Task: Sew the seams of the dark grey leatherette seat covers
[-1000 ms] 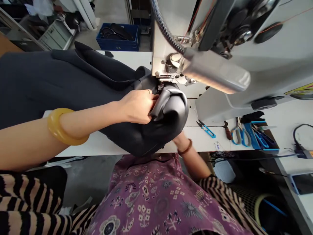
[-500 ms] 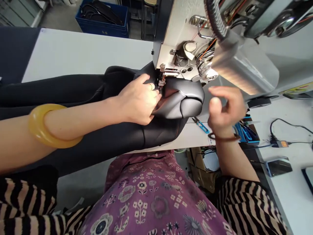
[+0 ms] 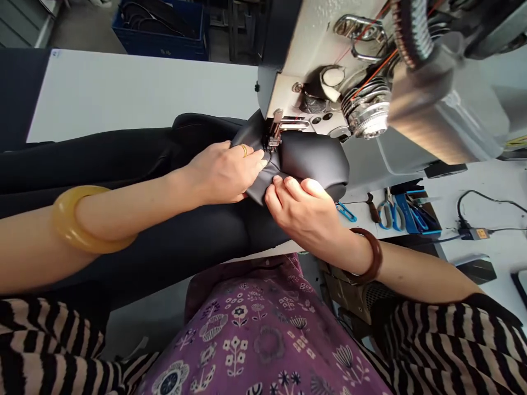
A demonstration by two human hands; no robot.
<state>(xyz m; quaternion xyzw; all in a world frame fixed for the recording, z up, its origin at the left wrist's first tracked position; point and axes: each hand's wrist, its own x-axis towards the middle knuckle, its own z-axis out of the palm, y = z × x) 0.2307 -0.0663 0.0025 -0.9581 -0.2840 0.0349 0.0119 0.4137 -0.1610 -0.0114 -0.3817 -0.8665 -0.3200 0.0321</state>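
Note:
Black leather-like material (image 3: 315, 156) lies bunched under the presser foot (image 3: 272, 144) of a sewing machine (image 3: 284, 90). My left hand (image 3: 226, 171) grips it just left of the foot, fingers bent and pressed together. On the near right side of the foot, my right hand (image 3: 304, 208) pinches a fold of the same material, its fingertips close to the left ones. The rest of the piece stretches away to the left across the table. Where the needle meets the material is too small to make out.
Blue thread snips (image 3: 346, 212) lie right of the material, partly covered. Farther right are blue-handled scissors (image 3: 391, 213) and a blue tool tray (image 3: 420, 214). A power cord (image 3: 473, 233) rests beyond. Behind the white table (image 3: 144, 82) stands a blue crate (image 3: 164, 41) of dark pieces.
My right hand has come in from the right and taken hold of the material near the foot. The material there has been turned and folded differently. My left hand has shifted slightly left.

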